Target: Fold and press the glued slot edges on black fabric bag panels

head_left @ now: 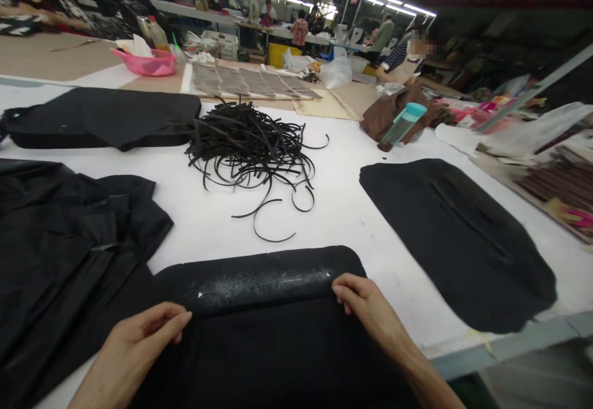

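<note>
A black panel with rounded far corners lies before me, its top marked by a whitish, dusty-looking strip. Over its near part spreads a black sheet of fabric or leather, whose far edge runs straight across the panel. At the left end of that edge, my left hand pinches the sheet between thumb and fingers. The opposite end is pinched by my right hand, close to the panel's right side. Crumpled black material lies beside my left hand.
A heap of thin black strips sits mid-table, with a stack of black pieces to its left. On the right lie another black panel and a turquoise-capped bottle. Farther back are a pink basket and a person.
</note>
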Tool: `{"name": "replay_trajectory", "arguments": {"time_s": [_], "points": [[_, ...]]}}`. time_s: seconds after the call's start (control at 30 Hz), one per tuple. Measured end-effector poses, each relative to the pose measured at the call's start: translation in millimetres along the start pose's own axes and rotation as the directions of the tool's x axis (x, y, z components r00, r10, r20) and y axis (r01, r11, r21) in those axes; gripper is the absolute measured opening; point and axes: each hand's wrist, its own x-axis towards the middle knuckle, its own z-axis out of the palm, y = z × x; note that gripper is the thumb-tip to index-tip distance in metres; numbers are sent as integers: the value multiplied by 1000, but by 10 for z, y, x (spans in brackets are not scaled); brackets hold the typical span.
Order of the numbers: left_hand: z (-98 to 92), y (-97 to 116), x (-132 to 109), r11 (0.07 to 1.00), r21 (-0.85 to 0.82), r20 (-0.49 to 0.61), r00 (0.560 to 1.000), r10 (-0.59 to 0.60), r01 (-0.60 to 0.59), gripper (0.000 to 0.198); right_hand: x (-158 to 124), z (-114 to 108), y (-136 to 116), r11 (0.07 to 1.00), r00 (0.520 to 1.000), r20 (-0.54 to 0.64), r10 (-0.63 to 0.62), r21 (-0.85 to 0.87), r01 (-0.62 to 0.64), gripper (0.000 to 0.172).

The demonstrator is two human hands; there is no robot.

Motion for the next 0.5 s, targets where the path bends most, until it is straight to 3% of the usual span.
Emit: {"name": "replay_trajectory", "arguments": {"time_s": [0.17,0.37,0.5], "points": [[51,-140,95,996,-84,-28,999,-42,39,50,75,61,47,993,986,-128,110,-26,-114,21],[68,-256,189,998,-62,-40,999,-17,15,43,71,78,3,991,989,-142,37,-123,-54,22],[63,-274,213,1000,-5,-78,996,30,-31,41,71,87,-18,979,984,-163,66,-179,-95,23]]}}
